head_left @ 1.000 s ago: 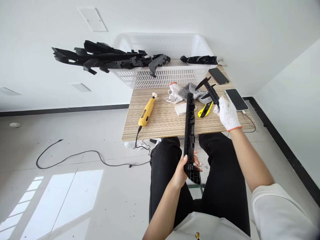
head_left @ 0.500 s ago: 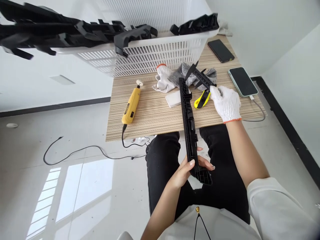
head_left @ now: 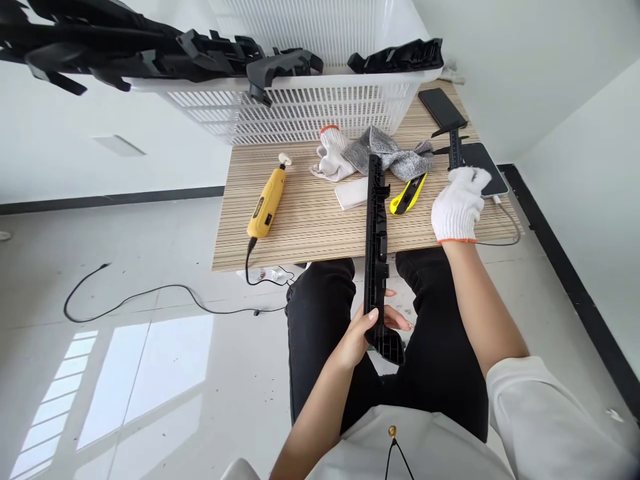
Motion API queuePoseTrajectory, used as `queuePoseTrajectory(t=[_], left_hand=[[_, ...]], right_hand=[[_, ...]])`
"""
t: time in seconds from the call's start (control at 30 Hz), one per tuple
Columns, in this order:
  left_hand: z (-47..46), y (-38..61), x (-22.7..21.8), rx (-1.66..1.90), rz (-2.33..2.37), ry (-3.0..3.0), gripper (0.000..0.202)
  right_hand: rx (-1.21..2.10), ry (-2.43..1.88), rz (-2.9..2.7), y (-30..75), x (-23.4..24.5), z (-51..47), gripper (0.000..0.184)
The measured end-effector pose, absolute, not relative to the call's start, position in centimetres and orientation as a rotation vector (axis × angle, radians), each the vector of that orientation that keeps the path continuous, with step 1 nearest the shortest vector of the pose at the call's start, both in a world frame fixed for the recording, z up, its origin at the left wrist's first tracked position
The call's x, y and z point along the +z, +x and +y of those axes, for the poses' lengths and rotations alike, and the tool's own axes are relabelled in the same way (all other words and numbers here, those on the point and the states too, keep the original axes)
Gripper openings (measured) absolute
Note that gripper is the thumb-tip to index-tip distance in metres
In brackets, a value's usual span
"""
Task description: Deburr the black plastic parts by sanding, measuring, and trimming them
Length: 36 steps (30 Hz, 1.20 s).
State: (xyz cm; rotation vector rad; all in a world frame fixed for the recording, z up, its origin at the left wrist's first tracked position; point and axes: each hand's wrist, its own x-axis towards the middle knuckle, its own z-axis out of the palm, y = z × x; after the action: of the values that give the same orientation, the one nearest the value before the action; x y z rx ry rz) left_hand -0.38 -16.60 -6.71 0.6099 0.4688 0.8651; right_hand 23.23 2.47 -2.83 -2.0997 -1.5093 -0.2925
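Observation:
My bare left hand point(head_left: 361, 331) grips the lower end of a long black plastic part point(head_left: 377, 247), which stands out over my lap with its far end above the table. Ribs and clips run along its length. In a white knit glove, my right hand point(head_left: 459, 200) is closed around a black caliper point(head_left: 455, 148), whose jaws point away from me and partly cover the phones. A yellow box cutter point(head_left: 409, 194) lies between the part and my right hand. Behind the part's far end rest a grey cloth-like glove point(head_left: 395, 157) and a flat white block point(head_left: 351, 193).
A yellow rotary tool point(head_left: 267, 202) with a cord lies on the table point(head_left: 310, 230) at left. Behind stands a white basket point(head_left: 310, 107) with several black parts point(head_left: 200, 57) jutting out leftward. A white glove point(head_left: 333, 155) and two phones point(head_left: 440, 108) are also there.
My right hand has moved the caliper rightward, away from the black part's far end, and turned it more upright in view. The left hand keeps its hold on the part.

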Motion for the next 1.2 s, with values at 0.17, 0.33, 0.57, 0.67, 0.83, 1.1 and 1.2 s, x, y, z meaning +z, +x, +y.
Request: queuePoseTrajectory(t=[0.17, 0.33, 0.57, 0.67, 0.83, 1.1, 1.2], left_hand=[[-16.6, -0.4, -6.6, 0.881, 0.466, 0.595, 0.060], [-16.6, -0.4, -6.6, 0.918, 0.459, 0.585, 0.065], [-16.5, -0.6, -6.5, 0.963, 0.474, 0.524, 0.076], [-16.6, -0.6, -6.6, 0.923, 0.491, 0.530, 0.076], [-16.8, -0.4, -6.3, 0.945, 0.596, 0.689, 0.067], [-14.3, 0.8, -4.5, 1.075, 0.722, 0.675, 0.062], [-13.0, 0.9, -3.5, 1.100, 0.690, 0.632, 0.070]], right_hand=[[-0.430, -2.052, -1.509, 22.2, -1.3, 1.2, 0.038], [-0.148, -1.716, -2.112, 20.5, 0.2, -0.7, 0.043], [0.078, -1.903, -1.782, 20.2, -0.5, -0.7, 0.032], [0.014, -2.066, -1.652, 20.1, -0.4, -0.6, 0.052], [0.000, -2.249, -1.548, 19.8, 0.1, -1.0, 0.048], [0.046, -2.368, -1.346, 20.1, 0.4, -3.1, 0.053], [0.049, -2.373, -1.320, 20.3, 0.4, -4.1, 0.045]])
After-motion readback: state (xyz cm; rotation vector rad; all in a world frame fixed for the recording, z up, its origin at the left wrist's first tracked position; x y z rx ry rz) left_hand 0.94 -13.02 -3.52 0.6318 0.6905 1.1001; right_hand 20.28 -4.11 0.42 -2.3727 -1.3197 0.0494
